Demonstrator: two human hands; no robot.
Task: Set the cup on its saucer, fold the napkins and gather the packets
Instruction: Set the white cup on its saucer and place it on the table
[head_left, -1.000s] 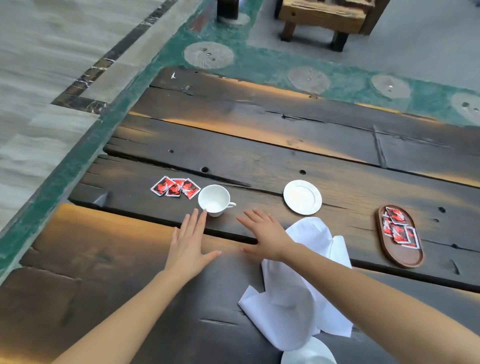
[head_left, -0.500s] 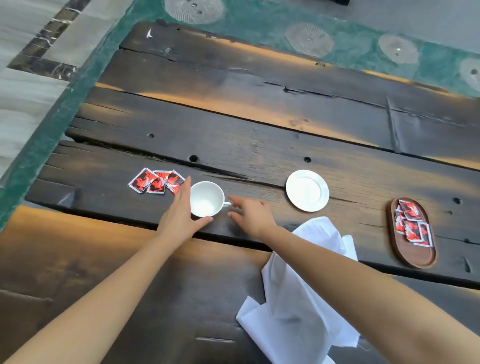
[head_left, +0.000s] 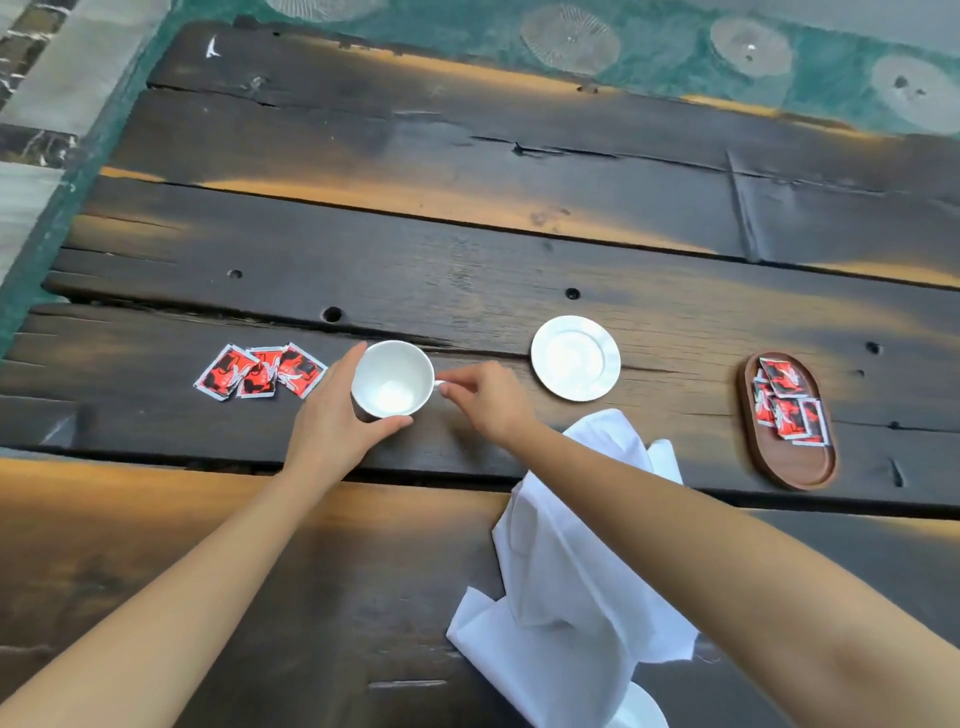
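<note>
Dark planks (head_left: 467, 291) bore the cup (head_left: 392, 382), near the saucer's (head_left: 575, 357) left. Our left hand (head_left: 332, 421) cupped its wall and our right hand (head_left: 488, 397) pinched the handle (head_left: 439, 383). We judged a level, two-handed lift across best.

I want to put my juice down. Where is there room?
The far planks beyond the cup and saucer are bare. So is the strip between saucer and tray. Crowded around the cup: packets, left hand, right hand, napkins.

I'm at a dark, cracked plank table (head_left: 467, 270) streaked with orange light, beyond it a green floor strip (head_left: 457, 26) set with pale round discs (head_left: 570, 39).
</note>
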